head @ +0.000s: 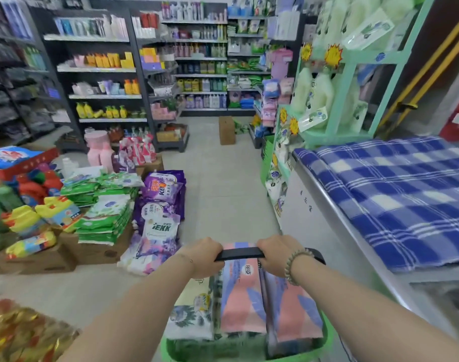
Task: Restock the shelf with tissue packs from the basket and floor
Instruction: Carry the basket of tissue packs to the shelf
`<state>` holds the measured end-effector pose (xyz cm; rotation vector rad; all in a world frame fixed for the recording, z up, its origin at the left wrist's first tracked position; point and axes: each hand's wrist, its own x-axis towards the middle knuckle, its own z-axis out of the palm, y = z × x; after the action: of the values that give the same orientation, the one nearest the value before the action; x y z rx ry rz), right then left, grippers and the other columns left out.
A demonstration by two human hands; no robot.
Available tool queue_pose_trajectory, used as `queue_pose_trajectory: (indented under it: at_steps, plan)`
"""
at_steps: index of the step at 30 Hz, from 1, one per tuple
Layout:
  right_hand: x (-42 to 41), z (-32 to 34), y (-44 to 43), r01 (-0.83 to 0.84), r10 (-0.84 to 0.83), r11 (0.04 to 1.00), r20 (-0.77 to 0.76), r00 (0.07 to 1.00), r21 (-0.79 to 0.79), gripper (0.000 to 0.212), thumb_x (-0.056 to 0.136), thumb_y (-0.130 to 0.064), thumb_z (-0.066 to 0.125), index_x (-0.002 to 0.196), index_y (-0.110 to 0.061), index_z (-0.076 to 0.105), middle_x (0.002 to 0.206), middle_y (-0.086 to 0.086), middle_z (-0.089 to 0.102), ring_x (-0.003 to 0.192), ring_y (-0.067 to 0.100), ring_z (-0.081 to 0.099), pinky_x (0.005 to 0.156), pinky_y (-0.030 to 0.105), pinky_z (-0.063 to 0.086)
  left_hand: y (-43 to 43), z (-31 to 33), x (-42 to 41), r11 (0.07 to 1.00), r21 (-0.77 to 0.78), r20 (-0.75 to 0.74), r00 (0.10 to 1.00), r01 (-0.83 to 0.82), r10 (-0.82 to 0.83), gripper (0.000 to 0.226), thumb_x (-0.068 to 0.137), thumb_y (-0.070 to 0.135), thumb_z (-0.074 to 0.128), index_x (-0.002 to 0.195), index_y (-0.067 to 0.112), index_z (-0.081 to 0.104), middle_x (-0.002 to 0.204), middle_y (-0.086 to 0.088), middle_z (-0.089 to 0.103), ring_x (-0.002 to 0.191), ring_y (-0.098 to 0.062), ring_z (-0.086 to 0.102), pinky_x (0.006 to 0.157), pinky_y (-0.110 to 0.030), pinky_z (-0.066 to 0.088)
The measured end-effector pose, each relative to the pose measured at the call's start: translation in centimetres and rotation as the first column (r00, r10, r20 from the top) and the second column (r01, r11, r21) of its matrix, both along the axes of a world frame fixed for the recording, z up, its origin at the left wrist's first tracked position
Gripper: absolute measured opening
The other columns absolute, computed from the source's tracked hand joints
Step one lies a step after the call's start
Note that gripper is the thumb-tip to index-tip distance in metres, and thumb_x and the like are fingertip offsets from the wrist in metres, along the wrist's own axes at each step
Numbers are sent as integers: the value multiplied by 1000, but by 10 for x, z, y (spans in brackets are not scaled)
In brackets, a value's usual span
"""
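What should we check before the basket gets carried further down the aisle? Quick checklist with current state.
1. Left hand wrapped around the black handle: ok.
2. Right hand wrapped around the same handle: ok.
3. Tissue packs seated inside the green basket, none hanging over the rim: ok.
4. Floor directly ahead free of obstacles: ok as far as the cardboard box standing in the aisle further on.
5. Side clearance: purple bags spill into the aisle on the left: not ok, steer right.
6. Target shelf identified: cannot tell.
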<state>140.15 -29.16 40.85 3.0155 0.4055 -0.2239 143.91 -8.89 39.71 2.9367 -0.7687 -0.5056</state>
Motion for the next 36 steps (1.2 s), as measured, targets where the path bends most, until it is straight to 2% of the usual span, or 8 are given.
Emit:
queue_pose_trajectory:
  at_steps: [4, 8, 11, 16, 18, 24, 31, 36]
  plan:
    - [75, -2, 5, 30, -29, 999, -38, 999, 15, 9, 89, -24, 39, 86, -21, 48, 95, 6, 65, 76, 28, 56, 64, 29, 38, 3, -2, 81, 1000, 17, -36, 999, 21, -20, 14, 91, 29, 45, 85, 19, 53, 76, 0, 51, 68, -23, 52, 60, -27, 40]
    - [135, -6, 7, 39, -39, 999, -33, 999, 14, 16, 90, -26, 40, 94, -18, 53, 99, 7, 65, 89, 29, 62, 67, 30, 40, 5, -3, 145, 997, 49, -38, 997, 62, -60, 15, 91, 28, 45, 89, 17, 54, 81, -2, 52, 70, -23, 52, 62, -29, 42]
    - [175, -13, 5, 41, -41, 999, -22, 999, 25, 22, 91, -29, 41, 102, -16, 55, 101, 8, 64, 91, 30, 62, 69, 32, 43, 6, -4, 187, 995, 73, -18, 997, 73, -72, 19, 91, 29, 45, 95, 15, 57, 85, -2, 54, 73, -24, 54, 66, -30, 45]
    - [244, -20, 4, 39, -38, 997, -8, 999, 61, 24, 92, -29, 40, 104, -14, 55, 100, 8, 65, 89, 31, 63, 69, 32, 45, 6, -6, 258, 988, 120, -17, 995, 100, -98, 15, 91, 30, 46, 89, 18, 54, 78, 1, 51, 71, -22, 54, 65, -30, 47]
    - [276, -21, 1, 16, -16, 998, 2, 1000, 66, 25, 93, -29, 40, 105, -14, 56, 101, 9, 65, 90, 30, 63, 67, 31, 42, 4, -9, 288, 989, 121, -19, 996, 86, -84, 13, 91, 30, 46, 87, 19, 52, 73, 4, 48, 70, -22, 54, 69, -33, 51]
    - [386, -26, -13, -28, 31, 998, -41, 999, 65, 20, 92, -25, 41, 101, -15, 57, 98, 8, 65, 83, 29, 61, 66, 31, 42, -11, -11, 382, 991, 133, -67, 998, 22, -14, 19, 94, 30, 45, 93, 15, 55, 78, 0, 52, 65, -21, 52, 57, -29, 44]
    - [525, -22, -37, -61, 61, 995, 5, 998, 81, 21, 87, -26, 42, 97, -19, 59, 99, 7, 66, 91, 31, 62, 72, 31, 44, -33, 6, 503, 992, 123, -35, 999, -10, 14, 21, 94, 27, 44, 99, 11, 56, 82, -2, 51, 72, -25, 51, 61, -30, 40]
    - [604, -20, -45, -75, 74, 996, 15, 997, 44, 19, 87, -28, 41, 95, -21, 58, 96, 4, 66, 88, 28, 63, 68, 29, 44, -39, 4, 580, 993, 115, -35, 999, -25, 29, 19, 93, 29, 44, 96, 14, 55, 81, -1, 50, 76, -27, 59, 66, -36, 50]
